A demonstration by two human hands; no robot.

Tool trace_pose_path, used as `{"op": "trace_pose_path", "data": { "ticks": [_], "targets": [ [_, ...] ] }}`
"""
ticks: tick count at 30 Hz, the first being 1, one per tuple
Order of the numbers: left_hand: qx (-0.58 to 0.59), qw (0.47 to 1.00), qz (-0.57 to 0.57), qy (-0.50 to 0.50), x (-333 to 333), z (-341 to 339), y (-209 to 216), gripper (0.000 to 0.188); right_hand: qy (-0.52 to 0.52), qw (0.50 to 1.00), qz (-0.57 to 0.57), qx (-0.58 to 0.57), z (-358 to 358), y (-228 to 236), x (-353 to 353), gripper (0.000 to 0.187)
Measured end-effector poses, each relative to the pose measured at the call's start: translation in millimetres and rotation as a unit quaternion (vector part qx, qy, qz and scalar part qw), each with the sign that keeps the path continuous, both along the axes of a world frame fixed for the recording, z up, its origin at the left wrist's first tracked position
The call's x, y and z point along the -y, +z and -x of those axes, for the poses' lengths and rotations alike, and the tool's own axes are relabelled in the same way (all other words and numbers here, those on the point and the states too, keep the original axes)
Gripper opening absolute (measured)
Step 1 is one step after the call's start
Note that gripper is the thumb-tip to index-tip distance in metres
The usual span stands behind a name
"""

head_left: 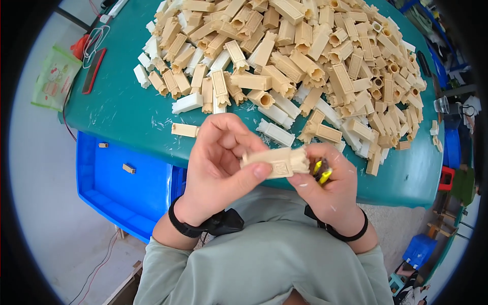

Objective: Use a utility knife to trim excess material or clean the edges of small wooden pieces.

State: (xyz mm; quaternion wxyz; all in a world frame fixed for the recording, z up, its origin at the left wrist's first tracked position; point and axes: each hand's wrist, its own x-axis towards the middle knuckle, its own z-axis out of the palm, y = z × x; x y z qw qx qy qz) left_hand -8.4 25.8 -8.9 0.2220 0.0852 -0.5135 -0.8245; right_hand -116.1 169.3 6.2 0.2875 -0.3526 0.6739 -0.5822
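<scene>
Between my two hands, in front of my chest, is a beige moulded plastic piece (pixel 280 161). It is a squarish tube with a raised panel on its side and a ragged, flared right end. My left hand (pixel 218 162) grips its left part, thumb across the front. My right hand (pixel 333 185) is closed around a small yellow-and-black tool (pixel 322 172), its kind mostly hidden by the fingers. The right thumb and forefinger touch the piece's flared end. Just beyond the hands lie a loose beige piece (pixel 184 130) and a white one (pixel 275 133).
A large heap of similar beige and white pieces (pixel 305 66) covers much of the green table (pixel 117 112). Below its left edge stands a blue tray (pixel 132 195) with two pieces inside. A green bag (pixel 55 79), white cable (pixel 96 43) and red-and-black strip (pixel 94 71) are at left.
</scene>
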Motion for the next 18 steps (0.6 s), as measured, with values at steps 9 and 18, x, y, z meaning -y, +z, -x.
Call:
{"op": "trace_pose_path", "data": {
  "ticks": [9,18],
  "targets": [
    [-0.019,0.991,0.090,-0.098,-1.5,-1.8,7.9,0.053,0.025,0.999,0.043,0.013,5.1,5.3,1.5,0.016],
    [-0.002,0.995,0.036,-0.094,-3.2,-4.0,3.1,0.038,0.020,0.996,0.036,-0.079,4.3,11.0,5.0,0.019]
  ]
}}
